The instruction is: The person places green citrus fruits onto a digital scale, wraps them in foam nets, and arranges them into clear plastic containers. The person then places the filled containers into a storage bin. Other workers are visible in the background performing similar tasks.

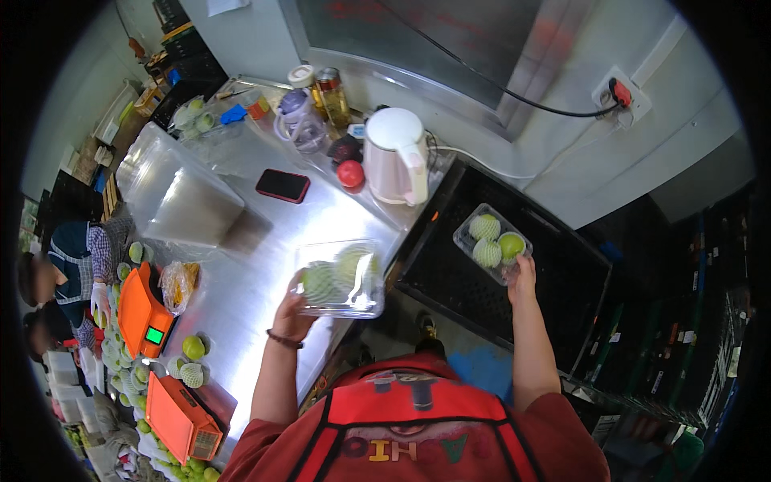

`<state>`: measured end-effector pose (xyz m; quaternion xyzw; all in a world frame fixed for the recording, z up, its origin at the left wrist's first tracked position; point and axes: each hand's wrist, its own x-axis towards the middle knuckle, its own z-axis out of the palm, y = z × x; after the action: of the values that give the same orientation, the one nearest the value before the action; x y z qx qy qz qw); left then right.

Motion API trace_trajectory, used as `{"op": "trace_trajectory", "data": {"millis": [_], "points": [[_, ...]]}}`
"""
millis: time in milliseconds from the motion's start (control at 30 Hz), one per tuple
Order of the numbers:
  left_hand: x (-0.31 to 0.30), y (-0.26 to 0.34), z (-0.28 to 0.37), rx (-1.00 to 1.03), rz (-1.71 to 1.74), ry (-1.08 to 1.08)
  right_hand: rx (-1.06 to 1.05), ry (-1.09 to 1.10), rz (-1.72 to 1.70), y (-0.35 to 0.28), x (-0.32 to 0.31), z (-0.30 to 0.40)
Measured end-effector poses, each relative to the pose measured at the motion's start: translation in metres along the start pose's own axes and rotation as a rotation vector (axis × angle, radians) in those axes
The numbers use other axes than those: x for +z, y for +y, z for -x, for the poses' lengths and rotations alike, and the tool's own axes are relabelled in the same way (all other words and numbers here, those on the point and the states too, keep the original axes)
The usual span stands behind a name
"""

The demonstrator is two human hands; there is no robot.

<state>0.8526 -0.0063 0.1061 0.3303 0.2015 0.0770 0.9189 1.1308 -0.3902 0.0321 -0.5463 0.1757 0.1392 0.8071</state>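
My left hand (295,313) grips the near left side of a closed clear plastic clamshell box (340,280), held over the edge of the steel table (247,265). Green round fruit in foam nets shows through its lid. On the other side, my right hand (521,276) holds the corner of a second clear plastic box (476,226). Three green fruits (486,253) sit in it, at least two of them in white foam nets. That box is over the black plastic crate (458,301); whether it rests on the crate's floor I cannot tell.
A white electric kettle (394,156), a red round fruit (350,173), a smartphone (283,185) and a purple-lidded jug (301,123) stand or lie on the table. Stacked clear containers (181,193) stand farther left. Two orange scales (143,313) line the far edge, with co-workers (78,259) beyond.
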Motion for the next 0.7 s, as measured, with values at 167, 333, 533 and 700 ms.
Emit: {"op": "trace_trajectory", "data": {"millis": [167,333,533,700], "points": [[0.07,-0.095,-0.061,-0.182,-0.015,-0.041,0.024,0.094,0.082,0.033,-0.029,-0.095],[0.128,-0.146,-0.085,-0.307,-0.187,-0.029,0.199,0.094,0.156,0.06,0.008,-0.144],[0.132,-0.188,-0.109,-0.333,-0.487,0.088,0.233,0.045,0.316,0.088,-0.003,-0.191],[0.13,-0.208,-0.13,-0.355,-0.67,0.185,0.176,-0.008,0.546,0.098,-0.055,-0.177]]}}
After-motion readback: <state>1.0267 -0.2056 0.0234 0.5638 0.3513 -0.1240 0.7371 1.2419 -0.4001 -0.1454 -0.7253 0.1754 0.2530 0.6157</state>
